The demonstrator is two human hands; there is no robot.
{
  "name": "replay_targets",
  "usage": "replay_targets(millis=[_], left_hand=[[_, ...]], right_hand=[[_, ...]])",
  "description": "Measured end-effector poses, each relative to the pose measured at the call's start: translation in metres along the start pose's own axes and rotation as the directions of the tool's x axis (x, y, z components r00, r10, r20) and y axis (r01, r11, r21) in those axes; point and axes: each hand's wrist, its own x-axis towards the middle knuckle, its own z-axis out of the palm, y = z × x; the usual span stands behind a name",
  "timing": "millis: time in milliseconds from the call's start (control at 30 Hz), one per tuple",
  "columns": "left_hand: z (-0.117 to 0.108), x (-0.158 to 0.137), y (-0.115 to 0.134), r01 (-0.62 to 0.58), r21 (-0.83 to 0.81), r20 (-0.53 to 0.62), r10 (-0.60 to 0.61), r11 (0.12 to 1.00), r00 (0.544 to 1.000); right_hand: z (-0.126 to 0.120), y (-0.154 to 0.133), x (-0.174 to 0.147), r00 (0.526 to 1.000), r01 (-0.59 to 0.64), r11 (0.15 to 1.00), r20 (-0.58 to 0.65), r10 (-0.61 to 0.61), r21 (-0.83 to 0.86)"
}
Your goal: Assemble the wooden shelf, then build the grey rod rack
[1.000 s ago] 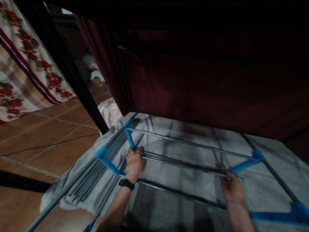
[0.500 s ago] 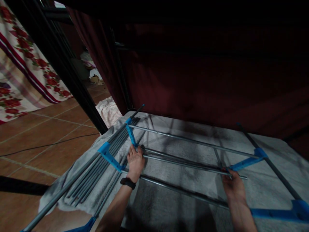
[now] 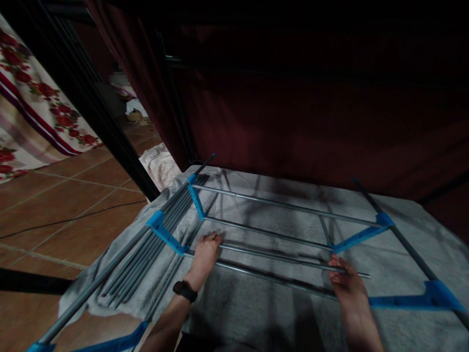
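Note:
A loose grey metal tube (image 3: pixel 271 255) lies crosswise between my hands, over a partly built rack of tubes and blue plastic brackets. My left hand (image 3: pixel 206 250), with a black watch on its wrist, is closed on the tube's left end. Near the other end my right hand (image 3: pixel 346 277) grips the same tube, whose tip sticks out past the fingers. Behind it, a fixed crossbar (image 3: pixel 267 231) joins a left blue bracket (image 3: pixel 198 200) to a right blue bracket (image 3: pixel 357 238). A nearer crossbar (image 3: pixel 271 282) runs below the held tube.
Several spare tubes (image 3: pixel 146 256) lie side by side at the left on a grey blanket (image 3: pixel 256 313). A black post (image 3: pixel 120 146) stands on the left, and a dark red curtain (image 3: pixel 293 132) hangs behind. A cable (image 3: pixel 73 218) crosses the tiled floor (image 3: pixel 54 195).
Both hands have drawn the loose tube towards me, away from the fixed crossbar behind it, so a gap now shows between them. The view has shifted slightly.

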Motion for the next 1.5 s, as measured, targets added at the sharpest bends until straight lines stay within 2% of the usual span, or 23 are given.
replay_targets(millis=[67,167,267,433,567,767,933,1100,1333,1500], left_hand=[[0.009,-0.004,0.003,-0.1,-0.089,0.056,0.105,0.991,0.993],[0.018,-0.006,0.009,-0.192,-0.188,0.012,0.198,0.963,0.98],[0.017,-0.005,0.018,-0.267,-0.259,-0.015,0.273,0.928,0.962],[0.009,0.004,0.037,-0.342,-0.258,0.001,0.354,0.904,0.935],[0.011,0.013,0.048,-0.374,-0.221,0.01,0.386,0.9,0.922],[0.02,0.019,0.049,-0.38,-0.198,0.047,0.396,0.904,0.917],[0.027,0.025,0.046,-0.368,-0.242,0.049,0.39,0.898,0.919],[0.031,0.032,0.044,-0.398,-0.26,0.031,0.419,0.88,0.907],[0.04,0.036,0.046,-0.387,-0.143,0.033,0.395,0.911,0.918],[0.042,0.035,0.047,-0.381,-0.126,0.033,0.388,0.916,0.921]], right_hand=[[-0.003,0.014,-0.009,0.999,-0.035,0.999,0.029,0.035,-0.016],[-0.001,0.03,-0.02,0.998,-0.013,1.0,0.056,0.014,-0.018],[0.003,0.036,-0.026,0.997,0.0,0.999,0.076,0.003,-0.036],[0.017,0.043,-0.033,0.977,-0.148,0.987,0.145,0.156,-0.061],[0.027,0.055,-0.036,0.954,-0.212,0.976,0.205,0.219,-0.054],[0.028,0.057,-0.024,0.964,-0.226,0.971,0.124,0.234,-0.073],[0.028,0.06,-0.02,0.971,-0.185,0.98,0.14,0.193,-0.068],[0.034,0.06,-0.023,0.967,-0.208,0.977,0.143,0.212,-0.048],[0.041,0.052,-0.028,0.952,-0.254,0.964,0.159,0.263,-0.073],[0.043,0.053,-0.032,0.956,-0.233,0.969,0.16,0.244,-0.082]])
